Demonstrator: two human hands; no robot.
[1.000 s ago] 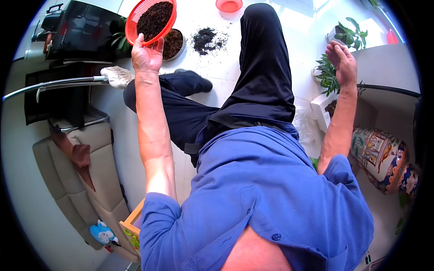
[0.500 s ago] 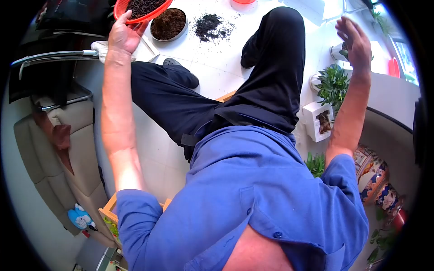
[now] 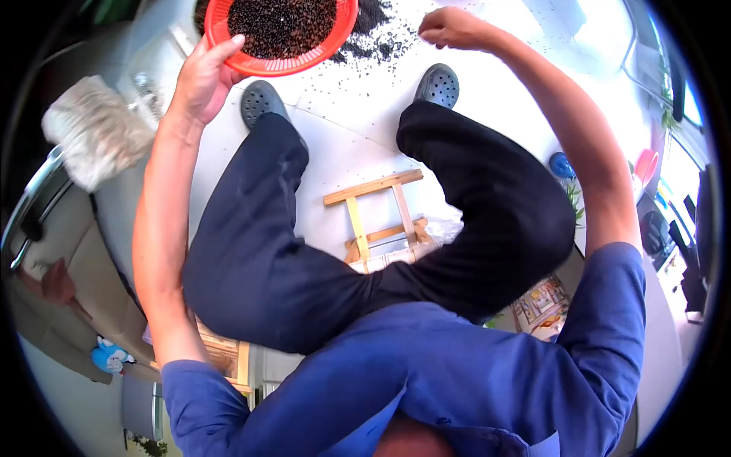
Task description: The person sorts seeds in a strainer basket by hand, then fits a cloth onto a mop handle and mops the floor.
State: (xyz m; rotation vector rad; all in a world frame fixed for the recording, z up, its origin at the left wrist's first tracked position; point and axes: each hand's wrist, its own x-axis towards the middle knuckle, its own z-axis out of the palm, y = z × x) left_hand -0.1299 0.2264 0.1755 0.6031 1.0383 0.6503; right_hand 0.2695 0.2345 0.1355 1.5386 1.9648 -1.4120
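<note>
1. One red basket (image 3: 329,46), top of frame, L of ctr, w/ dark grains (image 3: 278,27) inside; its far edge is cut off by the frame.
2. L hand (image 3: 202,85), upper left: thumb over the rim, fingers behind/under, clamping one side only. Fingertips mostly hidden.
3. R hand (image 3: 457,30), top, R of ctr: fingers curled in, apart from the basket; can't tell if they're pinching anything.
4. For a good hold, I'd want thumb firm & fingers wide underneath, b/c a loaded basket gripped on one side could tip. Level or tilted? Hard to tell from this angle.
5. If R hand is free, supporting the opp. rim would prob. balance the load better.
6. Loose black bits (image 3: 381,44) lie on the white floor (image 3: 343,141), btwn basket & R hand in frame; smooth moves should limit spills.
7. Grey shoes (image 3: 438,85) sit just below; best not to tread there.
</note>
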